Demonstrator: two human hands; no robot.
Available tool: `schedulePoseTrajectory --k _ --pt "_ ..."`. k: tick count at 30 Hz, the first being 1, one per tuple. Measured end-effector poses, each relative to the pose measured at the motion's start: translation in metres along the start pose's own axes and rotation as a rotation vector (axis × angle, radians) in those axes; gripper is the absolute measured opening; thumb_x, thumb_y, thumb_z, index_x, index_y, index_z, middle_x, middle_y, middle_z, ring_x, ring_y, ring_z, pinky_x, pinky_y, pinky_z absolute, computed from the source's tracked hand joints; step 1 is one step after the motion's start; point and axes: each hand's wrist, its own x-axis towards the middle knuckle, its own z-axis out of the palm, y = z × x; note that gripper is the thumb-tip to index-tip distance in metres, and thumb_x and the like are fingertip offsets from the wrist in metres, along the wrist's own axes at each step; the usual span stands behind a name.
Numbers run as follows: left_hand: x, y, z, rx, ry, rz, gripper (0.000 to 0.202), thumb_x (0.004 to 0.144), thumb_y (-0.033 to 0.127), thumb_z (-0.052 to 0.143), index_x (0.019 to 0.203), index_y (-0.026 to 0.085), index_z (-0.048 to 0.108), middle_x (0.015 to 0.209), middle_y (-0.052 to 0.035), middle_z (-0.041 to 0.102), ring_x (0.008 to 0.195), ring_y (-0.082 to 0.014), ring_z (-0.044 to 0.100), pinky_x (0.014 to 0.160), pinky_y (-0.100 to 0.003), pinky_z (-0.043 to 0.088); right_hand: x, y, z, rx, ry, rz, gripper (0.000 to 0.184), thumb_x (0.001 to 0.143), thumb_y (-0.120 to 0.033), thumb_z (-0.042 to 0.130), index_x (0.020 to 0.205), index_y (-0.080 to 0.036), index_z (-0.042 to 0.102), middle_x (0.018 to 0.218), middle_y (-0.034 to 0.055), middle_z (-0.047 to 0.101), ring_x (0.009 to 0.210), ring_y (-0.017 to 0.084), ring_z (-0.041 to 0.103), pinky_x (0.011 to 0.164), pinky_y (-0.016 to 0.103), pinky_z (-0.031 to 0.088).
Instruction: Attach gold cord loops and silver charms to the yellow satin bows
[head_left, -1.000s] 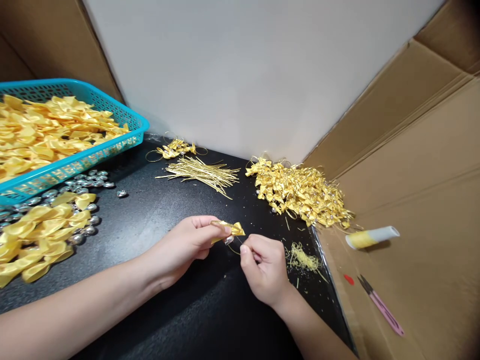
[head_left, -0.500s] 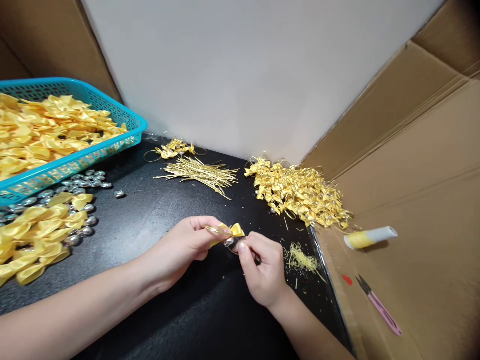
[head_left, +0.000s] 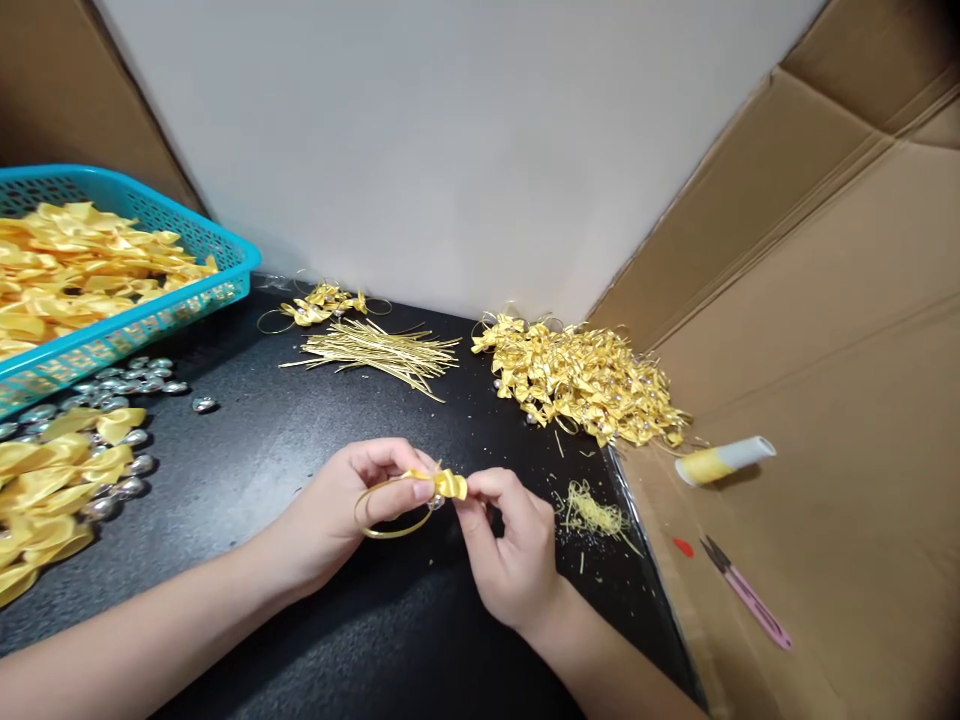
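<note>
My left hand (head_left: 352,505) pinches a small yellow ribbon bow (head_left: 448,484) over the black tabletop (head_left: 300,620). A gold cord loop (head_left: 375,528) hangs from the bow across my left fingers, and a small silver bead sits just under the bow. My right hand (head_left: 510,550) is closed, its thumb and forefinger pinching the bow's right end. Both hands meet at the bow, near the table's middle front.
A teal basket (head_left: 150,320) of yellow bows stands at the left, with loose bows (head_left: 45,490) and silver beads (head_left: 127,380) below it. Gold cords (head_left: 375,350) and a heap of finished bows (head_left: 585,380) lie behind. Trimmings (head_left: 592,512), a thread spool (head_left: 724,460) and pink snips (head_left: 750,595) are right, on cardboard (head_left: 825,400).
The gold cord now forms a wide loop hanging over my left fingers. My right hand has moved up against the bow. The camera has shifted a little.
</note>
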Motion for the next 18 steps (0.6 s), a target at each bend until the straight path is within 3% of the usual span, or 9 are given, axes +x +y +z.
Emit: schedulePoseTrajectory --k 18 --pt "0.0025 -0.0047 -0.0041 0.028 -0.048 0.041 0.023 0.062 0.038 0.086 0.061 0.020 0.071 0.067 0.0007 0.070 0.064 -0.0106 0.060 0.061 -0.018 0.045 0.0052 0.0004 -0.0034 0.036 -0.009 -0.066 0.013 0.087 -0.006 0.052 0.084 -0.019 0.056 0.063 -0.0020 0.055 0.054 0.009 0.045 0.051 0.022 0.037"
